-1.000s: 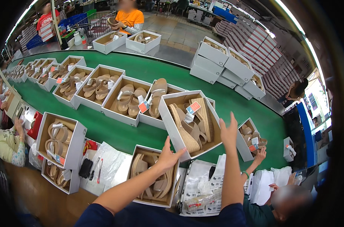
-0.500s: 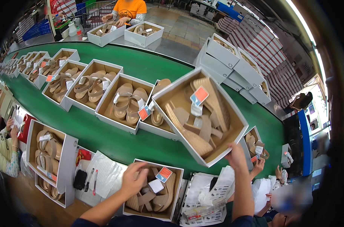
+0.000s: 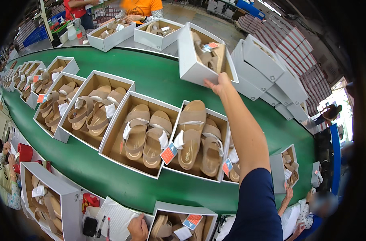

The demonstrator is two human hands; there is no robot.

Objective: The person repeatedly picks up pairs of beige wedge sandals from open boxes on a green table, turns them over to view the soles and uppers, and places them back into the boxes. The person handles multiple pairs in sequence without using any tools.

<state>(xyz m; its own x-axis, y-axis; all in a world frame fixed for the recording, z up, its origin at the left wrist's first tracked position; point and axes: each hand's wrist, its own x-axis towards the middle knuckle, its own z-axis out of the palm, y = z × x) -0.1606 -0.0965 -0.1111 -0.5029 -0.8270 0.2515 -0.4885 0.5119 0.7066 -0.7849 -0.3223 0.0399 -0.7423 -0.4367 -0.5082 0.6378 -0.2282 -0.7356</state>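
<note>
A long green conveyor belt (image 3: 158,80) curves across the view, carrying a row of open white boxes of tan sandals. Stacks of closed white boxes (image 3: 267,68) stand at its far right edge. Above the belt, the right hand (image 3: 219,83) holds a white shoebox (image 3: 199,56) up at arm's length, tilted so its open top faces right and the sandals inside show. The box sits above and beyond the hand; the fingers are closed on its lower edge, mostly hidden behind the box wall.

At the bottom of the view, the left hand (image 3: 138,228) rests at the left side of another open box of sandals (image 3: 183,225) on the near bench. Its fingers are curled, but I cannot tell whether they grip anything. A white paper sheet (image 3: 116,217) lies just beside that hand.
</note>
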